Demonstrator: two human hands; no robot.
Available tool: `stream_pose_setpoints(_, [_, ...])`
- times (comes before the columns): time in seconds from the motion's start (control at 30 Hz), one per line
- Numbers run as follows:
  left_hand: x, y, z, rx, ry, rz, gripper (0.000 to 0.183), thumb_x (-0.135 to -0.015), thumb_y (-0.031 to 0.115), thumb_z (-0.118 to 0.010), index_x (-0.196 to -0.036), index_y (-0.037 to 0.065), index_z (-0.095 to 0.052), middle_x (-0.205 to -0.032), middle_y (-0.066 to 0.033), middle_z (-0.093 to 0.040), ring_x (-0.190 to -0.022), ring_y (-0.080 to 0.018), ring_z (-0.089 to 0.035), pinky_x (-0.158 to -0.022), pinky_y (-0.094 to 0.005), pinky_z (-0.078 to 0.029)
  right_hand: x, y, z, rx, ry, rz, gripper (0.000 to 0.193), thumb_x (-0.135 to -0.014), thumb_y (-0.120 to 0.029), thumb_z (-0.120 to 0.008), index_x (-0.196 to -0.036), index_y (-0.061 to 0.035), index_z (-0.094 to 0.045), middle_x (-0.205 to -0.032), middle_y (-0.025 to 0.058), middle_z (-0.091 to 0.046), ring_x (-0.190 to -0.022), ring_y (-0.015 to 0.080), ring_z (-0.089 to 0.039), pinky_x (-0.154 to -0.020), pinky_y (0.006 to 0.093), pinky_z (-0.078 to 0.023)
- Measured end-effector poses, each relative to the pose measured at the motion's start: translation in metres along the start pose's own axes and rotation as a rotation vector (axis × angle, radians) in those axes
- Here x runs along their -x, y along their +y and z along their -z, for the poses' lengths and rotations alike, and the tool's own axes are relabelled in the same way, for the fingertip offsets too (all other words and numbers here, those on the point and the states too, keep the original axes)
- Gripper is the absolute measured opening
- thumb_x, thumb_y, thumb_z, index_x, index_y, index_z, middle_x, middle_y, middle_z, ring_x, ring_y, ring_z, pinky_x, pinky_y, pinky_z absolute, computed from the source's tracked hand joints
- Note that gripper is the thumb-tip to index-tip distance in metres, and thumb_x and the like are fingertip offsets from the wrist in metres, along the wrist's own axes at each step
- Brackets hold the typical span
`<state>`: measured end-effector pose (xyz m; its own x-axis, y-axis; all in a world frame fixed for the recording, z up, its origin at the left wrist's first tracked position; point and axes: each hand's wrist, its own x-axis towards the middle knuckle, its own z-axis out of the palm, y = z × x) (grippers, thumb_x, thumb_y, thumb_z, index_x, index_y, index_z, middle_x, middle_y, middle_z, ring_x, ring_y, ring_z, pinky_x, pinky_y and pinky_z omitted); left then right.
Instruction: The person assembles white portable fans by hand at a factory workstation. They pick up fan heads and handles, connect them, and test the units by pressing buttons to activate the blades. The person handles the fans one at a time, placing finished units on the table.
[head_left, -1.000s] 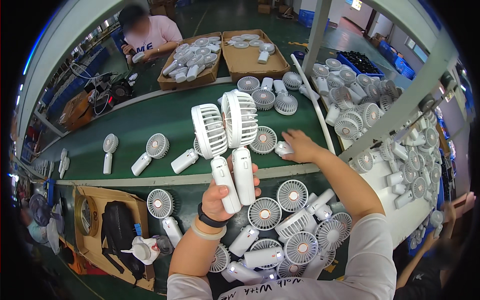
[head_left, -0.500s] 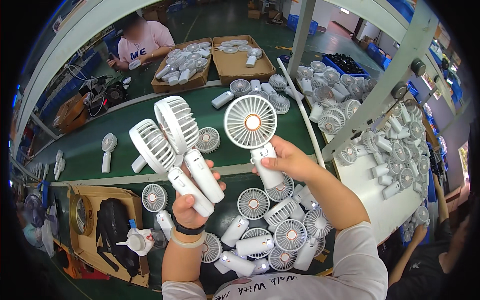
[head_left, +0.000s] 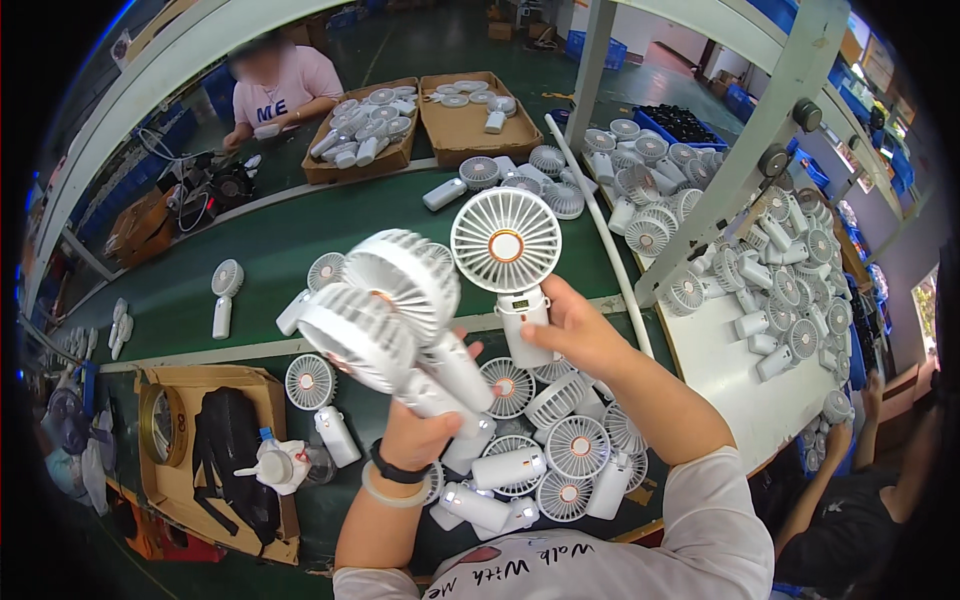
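Observation:
My left hand (head_left: 425, 432) grips two white handheld fans (head_left: 400, 285) by their handles, one overlapping the other, both blurred by motion. In my right hand (head_left: 578, 325) a third white fan (head_left: 505, 240) stands upright, its round grille with an orange-ringed centre toward me. The thumb lies on the front of its handle, beside a small button, and a small dark display shows at the neck. Below my hands, a heap of similar fans (head_left: 578, 447) covers the near bench. One more fan (head_left: 311, 382) lies to the left of my left hand.
A green conveyor belt (head_left: 165, 310) carries more fans beyond the bench. Cardboard trays (head_left: 465, 150) stand behind it, near a seated person (head_left: 285, 90). A white pole (head_left: 605, 240) and metal post (head_left: 735, 150) rise at right, beside a fan-covered table (head_left: 715, 350). Left sits an open carton (head_left: 210, 535).
The two fans in my left hand have swung right and downward, tilting over. My right hand stays almost in place; the display on its fan's neck now shows. The seated person's hands have shifted.

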<state>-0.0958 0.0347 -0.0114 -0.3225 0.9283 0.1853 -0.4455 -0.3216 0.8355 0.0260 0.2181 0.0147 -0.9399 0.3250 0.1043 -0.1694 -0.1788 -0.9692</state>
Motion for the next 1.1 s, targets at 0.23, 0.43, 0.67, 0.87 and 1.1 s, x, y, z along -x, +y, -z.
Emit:
stream_pose_setpoints(0.23, [0.020,-0.026,-0.068,-1.055,-0.026,-0.213,0.090,-0.069,0.022,-0.073,-0.137,-0.004,-0.019,-0.140,-0.0232,-0.020,-0.124,-0.0344,-0.034,-0.104,-0.0402,-0.025,0.066,0.021,-0.036,-0.169,0.015,-0.010,0.099,-0.063,-0.033,-0.077,-0.138,-0.0018,-0.021,-0.133,0.0173,-0.037,-0.125,0.0272,-0.036,-0.104,0.0380,-0.029])
stream_pose_setpoints(0.43, [-0.082,0.001,0.035,-1.473,0.111,-0.271,0.048,-0.073,0.018,-0.067,-0.113,-0.003,-0.050,-0.108,-0.0215,-0.057,-0.101,-0.0331,-0.054,-0.090,-0.0409,-0.041,0.132,0.025,-0.021,-0.970,0.071,0.188,0.101,-0.064,-0.074,-0.057,-0.135,-0.0065,-0.032,-0.131,0.0209,-0.039,-0.116,0.0383,-0.045,-0.090,0.0545,-0.042])
stream_pose_setpoints(0.67, [-0.150,-0.059,0.149,-2.092,0.107,0.345,0.056,-0.081,0.023,-0.060,-0.129,0.006,-0.037,-0.115,-0.0191,-0.053,-0.104,-0.0383,-0.052,-0.083,-0.0473,-0.045,0.164,0.020,-0.003,-1.059,0.067,0.326,0.097,-0.069,-0.071,-0.054,-0.137,-0.0060,-0.029,-0.135,0.0201,-0.030,-0.118,0.0328,-0.041,-0.092,0.0521,-0.039])
stream_pose_setpoints(0.87, [-0.115,-0.044,0.081,-0.259,0.275,0.333,0.046,-0.094,0.043,-0.038,-0.121,0.006,-0.046,-0.100,-0.0097,-0.060,-0.079,-0.0160,-0.057,-0.063,-0.0283,-0.049,0.186,0.026,0.021,-0.903,0.729,0.317,0.074,-0.074,-0.062,-0.056,-0.125,-0.0094,-0.045,-0.120,0.0180,-0.049,-0.114,0.0326,-0.046,-0.091,0.0544,-0.039])
stream_pose_setpoints(1.1, [-0.031,-0.010,0.001,0.576,-0.106,0.286,0.046,-0.095,0.039,-0.033,-0.127,0.006,-0.039,-0.120,-0.0151,-0.050,-0.097,-0.0241,-0.054,-0.076,-0.0401,-0.046,0.214,0.033,0.178,-0.686,1.380,0.138,0.042,-0.078,-0.039,-0.066,-0.109,-0.0152,-0.048,-0.104,0.0068,-0.053,-0.099,0.0263,-0.052,-0.083,0.0501,-0.043])
